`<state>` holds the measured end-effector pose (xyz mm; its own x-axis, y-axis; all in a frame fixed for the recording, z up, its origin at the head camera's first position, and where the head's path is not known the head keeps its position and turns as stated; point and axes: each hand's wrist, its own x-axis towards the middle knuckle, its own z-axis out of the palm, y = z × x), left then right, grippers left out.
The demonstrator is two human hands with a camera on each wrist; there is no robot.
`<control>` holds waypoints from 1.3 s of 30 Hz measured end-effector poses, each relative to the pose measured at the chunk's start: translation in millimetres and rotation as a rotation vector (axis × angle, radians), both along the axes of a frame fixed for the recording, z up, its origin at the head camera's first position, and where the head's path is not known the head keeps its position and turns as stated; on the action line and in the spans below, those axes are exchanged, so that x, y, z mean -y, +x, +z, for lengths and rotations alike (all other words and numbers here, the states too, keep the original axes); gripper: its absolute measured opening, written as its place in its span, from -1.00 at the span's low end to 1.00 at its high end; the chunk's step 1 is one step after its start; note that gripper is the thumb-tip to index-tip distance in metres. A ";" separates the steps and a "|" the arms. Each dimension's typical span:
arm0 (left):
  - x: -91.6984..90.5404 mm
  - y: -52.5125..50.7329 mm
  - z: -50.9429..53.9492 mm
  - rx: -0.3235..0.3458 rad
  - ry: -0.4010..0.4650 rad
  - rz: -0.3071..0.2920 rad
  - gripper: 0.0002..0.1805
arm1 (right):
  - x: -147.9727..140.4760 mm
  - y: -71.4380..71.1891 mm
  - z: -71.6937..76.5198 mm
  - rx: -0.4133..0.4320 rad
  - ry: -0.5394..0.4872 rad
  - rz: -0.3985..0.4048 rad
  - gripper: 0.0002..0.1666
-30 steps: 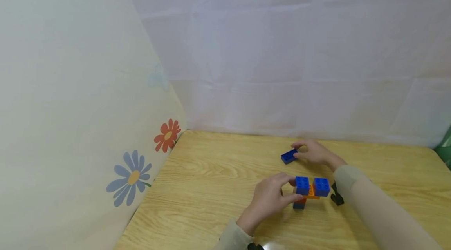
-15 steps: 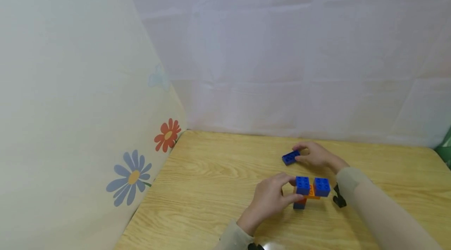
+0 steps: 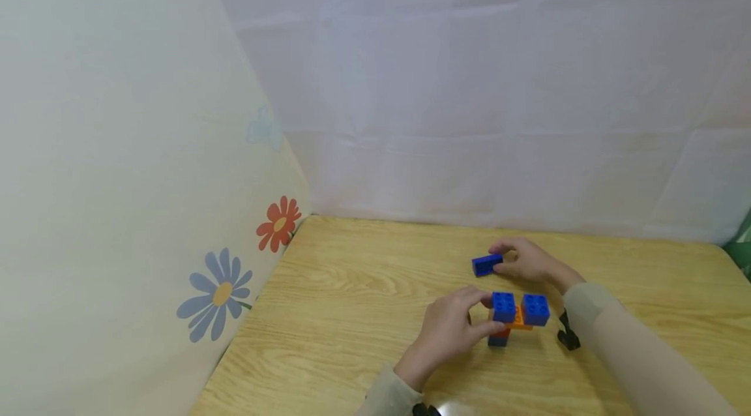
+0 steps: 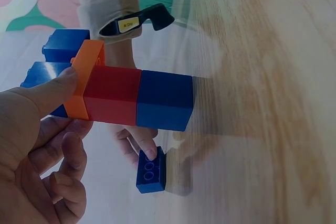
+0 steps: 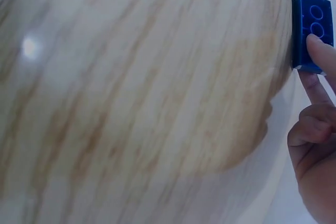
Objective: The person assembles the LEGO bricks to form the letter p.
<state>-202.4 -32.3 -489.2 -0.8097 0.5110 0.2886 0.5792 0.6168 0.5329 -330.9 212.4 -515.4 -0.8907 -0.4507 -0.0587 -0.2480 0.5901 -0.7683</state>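
Note:
My left hand (image 3: 448, 330) pinches a small stack of toy building bricks near its top. The stack has a blue brick (image 4: 165, 100) at the bottom, a red brick (image 4: 112, 94) above it, an orange brick (image 4: 87, 80) across that, and two blue bricks (image 3: 503, 307) (image 3: 536, 310) side by side on top. Farther back, my right hand (image 3: 530, 263) pinches one end of a loose blue brick (image 3: 486, 265) between thumb and fingers. That brick is tipped on its side, its hollow underside (image 5: 316, 22) showing tubes in both wrist views.
A wood-grain table (image 3: 352, 312) lies under both hands. A white cloth (image 3: 411, 109) hangs behind it, and a flowered panel (image 3: 147, 142) stands along the left. Black straps (image 4: 137, 20) sit at the wrists.
The loose blue brick has turned from lying underside up onto its side, shifting slightly right with my right hand. My left hand and the stack stay almost in place.

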 end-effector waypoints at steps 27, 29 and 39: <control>-2.0 2.2 2.2 0.000 -0.015 0.023 -0.56 | -3.9 3.8 0.0 0.007 0.016 -0.008 -0.51; -2.0 2.0 2.1 0.002 -0.016 0.023 -0.55 | -3.9 3.7 -0.8 0.019 0.015 0.001 -0.49; -1.4 1.9 2.7 0.021 -0.013 0.017 -0.57 | -3.0 5.5 -1.1 0.036 0.005 -0.001 -0.42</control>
<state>-200.5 -30.9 -486.6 -0.8240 0.5010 0.2648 0.5575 0.6332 0.5368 -325.4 215.5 -516.6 -0.8882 -0.4498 -0.0932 -0.2198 0.5944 -0.7735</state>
